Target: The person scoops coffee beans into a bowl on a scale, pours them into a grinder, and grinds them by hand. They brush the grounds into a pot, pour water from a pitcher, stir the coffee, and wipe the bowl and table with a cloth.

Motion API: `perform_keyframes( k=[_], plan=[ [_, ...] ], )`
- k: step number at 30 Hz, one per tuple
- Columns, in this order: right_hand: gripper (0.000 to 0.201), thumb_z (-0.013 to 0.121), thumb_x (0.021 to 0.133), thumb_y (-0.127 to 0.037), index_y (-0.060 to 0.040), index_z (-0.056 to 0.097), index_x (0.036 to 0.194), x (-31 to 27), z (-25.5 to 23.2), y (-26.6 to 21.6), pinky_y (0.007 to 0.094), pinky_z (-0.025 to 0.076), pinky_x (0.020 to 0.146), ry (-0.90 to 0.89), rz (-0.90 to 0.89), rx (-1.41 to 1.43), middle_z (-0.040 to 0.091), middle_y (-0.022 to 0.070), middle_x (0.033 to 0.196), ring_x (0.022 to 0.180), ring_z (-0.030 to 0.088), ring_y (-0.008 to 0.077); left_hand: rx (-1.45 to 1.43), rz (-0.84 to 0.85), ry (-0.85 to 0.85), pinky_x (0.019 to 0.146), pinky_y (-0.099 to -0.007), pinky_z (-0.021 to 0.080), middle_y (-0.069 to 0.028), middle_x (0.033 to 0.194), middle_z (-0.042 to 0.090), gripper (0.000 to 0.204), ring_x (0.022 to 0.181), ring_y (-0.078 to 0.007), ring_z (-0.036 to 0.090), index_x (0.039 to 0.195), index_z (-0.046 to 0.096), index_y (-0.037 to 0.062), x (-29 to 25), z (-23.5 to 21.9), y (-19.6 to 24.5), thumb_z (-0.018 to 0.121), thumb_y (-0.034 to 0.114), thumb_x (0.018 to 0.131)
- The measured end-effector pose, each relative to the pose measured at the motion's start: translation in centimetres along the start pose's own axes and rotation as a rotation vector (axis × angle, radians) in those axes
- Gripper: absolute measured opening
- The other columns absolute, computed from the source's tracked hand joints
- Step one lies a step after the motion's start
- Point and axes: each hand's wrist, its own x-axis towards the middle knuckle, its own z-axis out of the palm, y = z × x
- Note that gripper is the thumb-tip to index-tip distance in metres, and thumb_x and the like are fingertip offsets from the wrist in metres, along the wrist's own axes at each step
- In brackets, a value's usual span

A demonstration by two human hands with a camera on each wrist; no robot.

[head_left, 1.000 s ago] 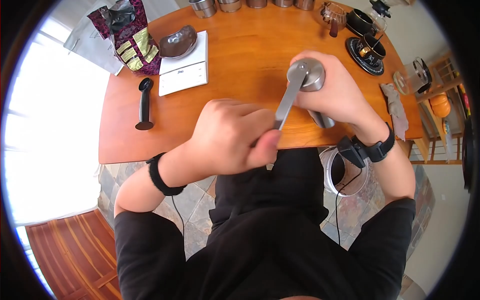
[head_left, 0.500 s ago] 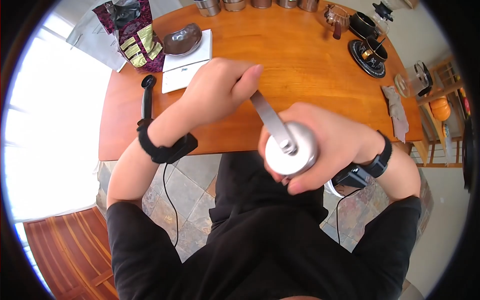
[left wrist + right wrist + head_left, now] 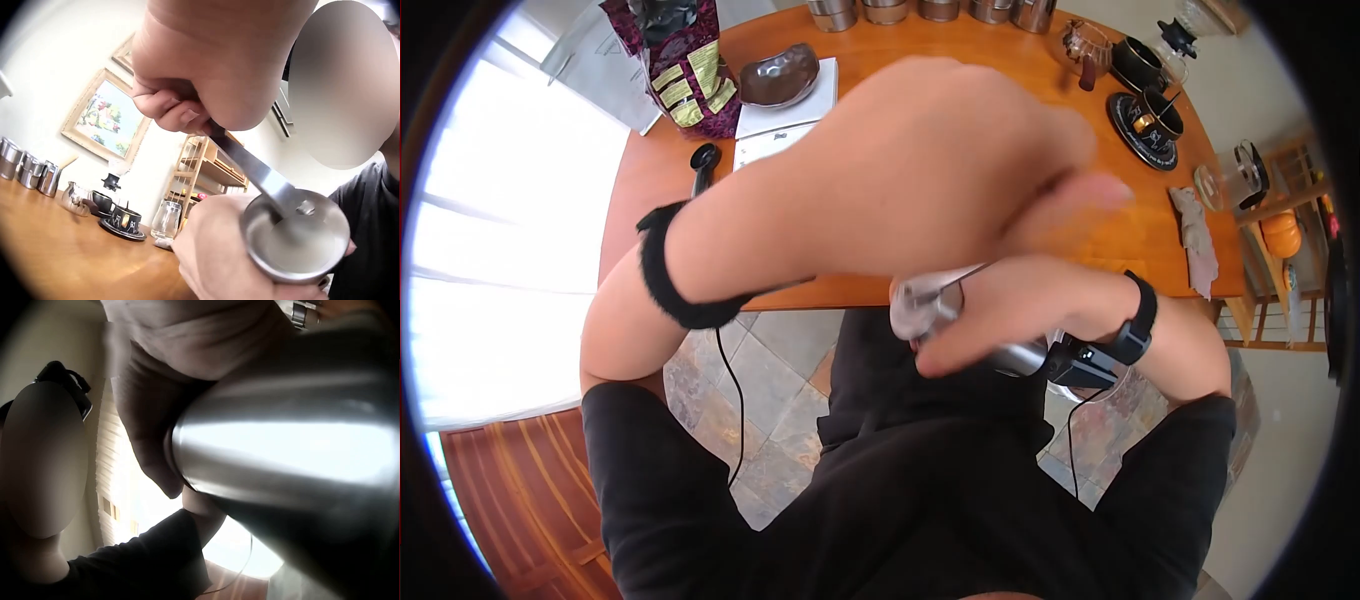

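Note:
A steel cylindrical grinder [image 3: 287, 444] fills much of the right wrist view, with the right hand [image 3: 200, 350] wrapped round it. In the head view the right hand [image 3: 1020, 310] holds it tilted at the table's front edge, its round top [image 3: 925, 308] toward the left. The left hand [image 3: 212, 69] has its fingers curled round the end of the flat metal crank [image 3: 256, 172], which runs down to the centre of the grinder's top [image 3: 300, 237]. Blurred in the head view, the left hand [image 3: 960, 170] hides most of the crank.
On the table [image 3: 880, 75] a brown dish [image 3: 780, 78] sits on a white scale [image 3: 825, 95], beside a purple bag [image 3: 695, 85] and a black-handled tool [image 3: 703, 170]. Steel canisters [image 3: 885, 10] line the back; a black cup [image 3: 1157, 115] on its saucer and a cloth [image 3: 1197, 240] lie right.
The left hand has swung round with the crank, now above and nearer the head camera. The right hand and grinder have moved down toward the lap, the grinder now tilting left at its top.

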Motion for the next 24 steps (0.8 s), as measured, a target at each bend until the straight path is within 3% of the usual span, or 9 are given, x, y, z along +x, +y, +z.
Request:
perform_keyframes(
  k=[4, 8, 12, 16, 18, 20, 21, 23, 24],
  plan=[
    [0.031, 0.076, 0.071, -0.013, -0.0009, 0.062, 0.097, -0.6, -3.4, 0.3, 0.0262, 0.051, 0.061, 0.189, 0.011, 0.377, 0.064, 0.0071, 0.082, 0.072, 0.063, 0.0149, -0.215, 0.192, 0.048, 0.041, -0.0375, 0.035, -0.0105, 0.055, 0.043, 0.033, 0.045, -0.0292, 0.046, 0.070, 0.055, 0.0034, -1.9, -1.1, 1.5, 0.055, 0.029, 0.091],
    [0.040, 0.074, 0.065, -0.013, 0.0020, 0.058, 0.099, -3.3, -5.3, 0.2, 0.0323, 0.052, 0.062, 0.229, -0.181, 0.619, 0.064, 0.0125, 0.084, 0.071, 0.064, 0.0208, -0.413, -0.124, -0.191, 0.049, -0.0425, 0.041, -0.0139, 0.053, 0.047, 0.028, 0.053, -0.0356, 0.053, 0.068, 0.058, 0.0051, -5.9, -1.8, -1.7, 0.053, 0.022, 0.090],
    [0.056, 0.081, 0.052, -0.017, 0.0043, 0.055, 0.097, -2.9, -2.9, 0.0, 0.0318, 0.051, 0.058, 0.086, -0.086, 0.778, 0.062, 0.0141, 0.078, 0.067, 0.063, 0.0222, -0.353, -0.292, -0.300, 0.053, -0.0456, 0.041, -0.0187, 0.057, 0.048, 0.038, 0.057, -0.0398, 0.050, 0.067, 0.055, 0.0020, -7.6, 1.2, -5.9, 0.048, 0.026, 0.095],
    [0.054, 0.085, 0.058, -0.018, 0.0021, 0.058, 0.100, -0.1, -0.1, 0.0, 0.0285, 0.053, 0.064, -0.297, -0.017, 0.677, 0.066, 0.0118, 0.084, 0.073, 0.065, 0.0185, -0.295, -0.336, -0.301, 0.058, -0.0479, 0.042, -0.0207, 0.061, 0.051, 0.050, 0.061, -0.0413, 0.051, 0.066, 0.055, 0.0014, -4.4, 3.5, -6.8, 0.044, 0.038, 0.099],
    [0.047, 0.083, 0.065, -0.015, 0.0009, 0.059, 0.103, 2.1, 1.9, 1.0, 0.0283, 0.054, 0.067, -0.410, 0.011, 0.696, 0.066, 0.0101, 0.085, 0.076, 0.066, 0.0168, -0.360, -0.215, -0.265, 0.055, -0.0438, 0.037, -0.0190, 0.059, 0.045, 0.046, 0.057, -0.0386, 0.045, 0.066, 0.045, -0.0007, -1.9, 3.8, -5.0, 0.043, 0.030, 0.100],
    [0.023, 0.075, 0.076, -0.013, -0.0025, 0.062, 0.092, 2.5, 2.3, 1.5, 0.0236, 0.052, 0.064, -0.291, 0.047, 0.705, 0.066, 0.0068, 0.084, 0.070, 0.065, 0.0125, -0.390, -0.113, -0.215, 0.055, -0.0430, 0.038, -0.0185, 0.060, 0.046, 0.044, 0.057, -0.0386, 0.045, 0.067, 0.047, 0.0000, 0.0, 3.1, -3.1, 0.044, 0.029, 0.100],
    [0.023, 0.075, 0.076, -0.013, -0.0025, 0.062, 0.092, 2.4, 2.1, 1.2, 0.0236, 0.052, 0.064, -0.291, 0.047, 0.704, 0.066, 0.0068, 0.084, 0.070, 0.065, 0.0125, -0.351, -0.072, -0.211, 0.053, -0.0414, 0.039, -0.0172, 0.059, 0.047, 0.041, 0.055, -0.0368, 0.047, 0.067, 0.049, 0.0004, 0.5, 2.2, -2.5, 0.047, 0.027, 0.098],
    [0.049, 0.079, 0.069, -0.020, -0.0003, 0.058, 0.108, 1.7, 1.2, 0.4, 0.0265, 0.053, 0.068, -0.047, 0.077, 0.749, 0.065, 0.0087, 0.092, 0.079, 0.066, 0.0173, -0.313, -0.037, -0.205, 0.051, -0.0399, 0.040, -0.0160, 0.058, 0.048, 0.039, 0.054, -0.0350, 0.049, 0.067, 0.052, 0.0008, 0.9, 0.7, -1.3, 0.049, 0.024, 0.097],
    [0.049, 0.079, 0.069, -0.020, -0.0003, 0.058, 0.108, 1.3, 0.7, 0.5, 0.0265, 0.053, 0.068, -0.045, 0.075, 0.755, 0.065, 0.0087, 0.092, 0.079, 0.066, 0.0173, -0.336, 0.103, -0.136, 0.049, -0.0378, 0.041, -0.0141, 0.058, 0.048, 0.035, 0.052, -0.0325, 0.051, 0.068, 0.054, 0.0003, 0.6, -0.1, -0.8, 0.052, 0.022, 0.095]
  ],
)
